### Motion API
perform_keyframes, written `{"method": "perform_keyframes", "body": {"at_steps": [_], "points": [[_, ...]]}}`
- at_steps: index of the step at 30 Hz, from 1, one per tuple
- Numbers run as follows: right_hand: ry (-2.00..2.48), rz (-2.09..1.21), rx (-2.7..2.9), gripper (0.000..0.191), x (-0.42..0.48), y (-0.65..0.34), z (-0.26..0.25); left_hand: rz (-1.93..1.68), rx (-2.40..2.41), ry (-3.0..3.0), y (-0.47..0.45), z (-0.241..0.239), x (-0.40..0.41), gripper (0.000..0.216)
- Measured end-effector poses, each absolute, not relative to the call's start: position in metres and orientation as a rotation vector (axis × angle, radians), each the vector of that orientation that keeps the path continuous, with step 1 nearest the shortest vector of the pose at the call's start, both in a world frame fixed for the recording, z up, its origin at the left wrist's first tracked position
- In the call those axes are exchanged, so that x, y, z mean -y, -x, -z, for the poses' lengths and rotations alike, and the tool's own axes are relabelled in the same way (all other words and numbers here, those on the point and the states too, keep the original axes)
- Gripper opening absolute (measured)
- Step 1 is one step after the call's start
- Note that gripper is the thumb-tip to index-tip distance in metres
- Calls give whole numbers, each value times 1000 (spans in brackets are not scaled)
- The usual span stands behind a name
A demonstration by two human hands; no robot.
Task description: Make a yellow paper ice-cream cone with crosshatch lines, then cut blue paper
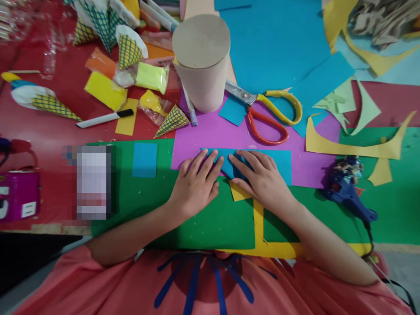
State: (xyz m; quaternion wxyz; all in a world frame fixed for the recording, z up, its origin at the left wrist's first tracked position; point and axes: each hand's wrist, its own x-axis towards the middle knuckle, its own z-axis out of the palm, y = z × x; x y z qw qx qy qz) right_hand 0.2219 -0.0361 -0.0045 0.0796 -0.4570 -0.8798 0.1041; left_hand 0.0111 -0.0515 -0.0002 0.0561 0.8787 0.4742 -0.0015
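A blue paper strip [278, 164] lies on a purple sheet [213, 131], with its left part folded into a point. My left hand [195, 186] lies flat with fingers stretched onto the strip's left end. My right hand [259, 177] lies flat too, its fingers pressing on the folded blue paper. The two hands nearly touch over the fold. A small yellow scrap [238, 192] peeks out beneath my right hand, on a green sheet [203, 223].
Scissors [265, 111] with yellow and red handles lie behind the strip, next to an upturned beige paper cup [201, 61]. A blue glue gun [348, 190] lies at the right. A blue paper square [145, 159], a marker [105, 118], paper cones and scraps lie at the left and back.
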Motion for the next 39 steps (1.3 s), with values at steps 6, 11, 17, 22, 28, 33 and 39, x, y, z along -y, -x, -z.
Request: {"method": "perform_keyframes", "body": {"at_steps": [6, 11, 17, 22, 28, 33, 39], "points": [[1347, -334, 2629, 57, 35, -223, 4, 7, -1449, -2640, -13, 0, 52, 52], [1334, -351, 2623, 57, 34, -223, 3, -2, -1459, -2629, -14, 0, 52, 52], [1338, -351, 2624, 58, 35, -222, 3, -4, -1467, -2635, -15, 1, 51, 53], [1345, -358, 2620, 58, 34, -222, 3, 2, -1469, -2643, -16, 1, 51, 52], [1347, -364, 2630, 60, 35, -222, 4, -8, -1468, -2626, -16, 0, 51, 52], [1336, -340, 2679, 60, 36, -220, 2, -6, -1462, -2640, -16, -1, 51, 52], [1340, -315, 2693, 63, 36, -220, -1, -37, -1436, -2652, -12, -3, 51, 48]]}}
